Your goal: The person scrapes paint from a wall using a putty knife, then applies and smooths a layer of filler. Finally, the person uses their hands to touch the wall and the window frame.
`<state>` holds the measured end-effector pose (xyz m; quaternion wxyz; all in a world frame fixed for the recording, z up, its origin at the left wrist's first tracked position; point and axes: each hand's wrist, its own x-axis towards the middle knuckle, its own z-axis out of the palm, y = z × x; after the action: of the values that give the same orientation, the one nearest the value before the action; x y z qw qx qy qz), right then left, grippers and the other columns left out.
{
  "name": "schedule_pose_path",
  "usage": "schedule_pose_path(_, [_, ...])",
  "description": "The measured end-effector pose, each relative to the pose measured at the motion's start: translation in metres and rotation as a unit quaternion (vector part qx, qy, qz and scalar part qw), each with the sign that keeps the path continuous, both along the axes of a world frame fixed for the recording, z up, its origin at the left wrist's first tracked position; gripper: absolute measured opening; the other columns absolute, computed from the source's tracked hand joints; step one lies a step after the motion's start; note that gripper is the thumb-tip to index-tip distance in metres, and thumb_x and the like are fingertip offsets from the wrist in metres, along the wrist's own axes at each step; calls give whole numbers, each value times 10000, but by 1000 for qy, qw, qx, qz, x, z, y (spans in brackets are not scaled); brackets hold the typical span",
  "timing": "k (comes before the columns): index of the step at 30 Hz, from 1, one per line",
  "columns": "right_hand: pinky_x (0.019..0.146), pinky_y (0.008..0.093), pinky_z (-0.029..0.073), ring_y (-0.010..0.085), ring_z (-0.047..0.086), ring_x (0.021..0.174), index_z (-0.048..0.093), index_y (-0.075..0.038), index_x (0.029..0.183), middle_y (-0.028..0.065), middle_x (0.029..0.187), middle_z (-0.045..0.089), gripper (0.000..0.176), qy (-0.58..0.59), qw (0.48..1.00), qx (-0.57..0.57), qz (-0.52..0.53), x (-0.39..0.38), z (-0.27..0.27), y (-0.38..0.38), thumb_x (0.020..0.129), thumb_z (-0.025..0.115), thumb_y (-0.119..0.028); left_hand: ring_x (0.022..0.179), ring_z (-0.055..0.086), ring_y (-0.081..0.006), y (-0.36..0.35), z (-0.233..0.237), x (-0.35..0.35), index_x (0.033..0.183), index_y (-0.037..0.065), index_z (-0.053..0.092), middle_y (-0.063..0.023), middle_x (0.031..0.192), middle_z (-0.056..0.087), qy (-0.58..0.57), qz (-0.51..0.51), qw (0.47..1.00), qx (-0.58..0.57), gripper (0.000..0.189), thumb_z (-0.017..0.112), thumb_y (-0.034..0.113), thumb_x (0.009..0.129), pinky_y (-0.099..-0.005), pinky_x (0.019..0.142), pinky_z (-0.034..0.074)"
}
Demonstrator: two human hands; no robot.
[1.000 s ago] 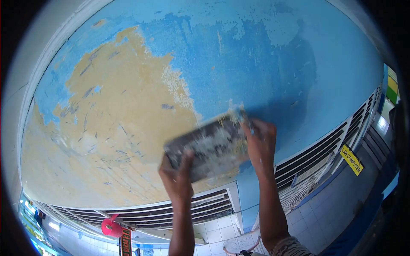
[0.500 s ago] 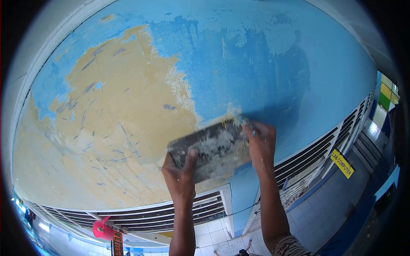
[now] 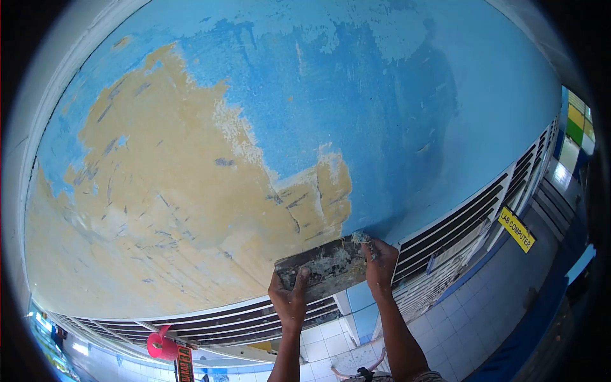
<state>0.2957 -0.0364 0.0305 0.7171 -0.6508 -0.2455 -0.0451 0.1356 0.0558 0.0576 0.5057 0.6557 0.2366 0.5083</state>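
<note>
Both of my hands grip a dark rectangular scraper plate point(image 3: 331, 272) smeared with pale residue, its upper edge against the wall as far as I can tell. My left hand point(image 3: 289, 299) closes on its left end, thumb on the near face. At the right end, my right hand point(image 3: 380, 266) is clamped on the corner, beside a clump of scraped paint point(image 3: 360, 237). Above the plate, a tan stripped patch point(image 3: 172, 172) with dark scratches borders the blue paint point(image 3: 356, 108).
Slatted wall openings point(image 3: 223, 331) run below the painted surface. A yellow "LAB COMPUTER" sign point(image 3: 517, 229) juts out at right. Lower left are a pink object point(image 3: 162, 346) and a hanging sign point(image 3: 184, 364). Tiled floor point(image 3: 439, 328) lies far below.
Both hands have moved the scraper plate down the wall, close to the slatted openings. A tan strip now shows where the plate and hands were. The camera view has shifted slightly.
</note>
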Motion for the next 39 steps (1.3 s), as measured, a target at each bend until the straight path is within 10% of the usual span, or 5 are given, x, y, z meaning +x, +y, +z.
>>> schedule_pose_path(6, [630, 316, 395, 102, 425, 677, 629, 110, 846, 69, 668, 564, 148, 5, 999, 33, 35, 9, 54, -4, 861, 677, -30, 852, 599, -123, 3, 34, 9, 1071, -40, 646, -91, 932, 692, -62, -11, 998, -6, 258, 749, 128, 904, -273, 814, 489])
schedule_pose_path(39, [594, 277, 355, 74, 374, 679, 620, 84, 853, 36, 643, 487, 99, 6, 1000, -14, 21, 3, -8, -2, 859, 690, 13, 842, 611, -120, 2, -16, -3, 1087, -51, 649, -79, 934, 706, -6, 8, 999, -39, 294, 760, 151, 904, -271, 803, 493])
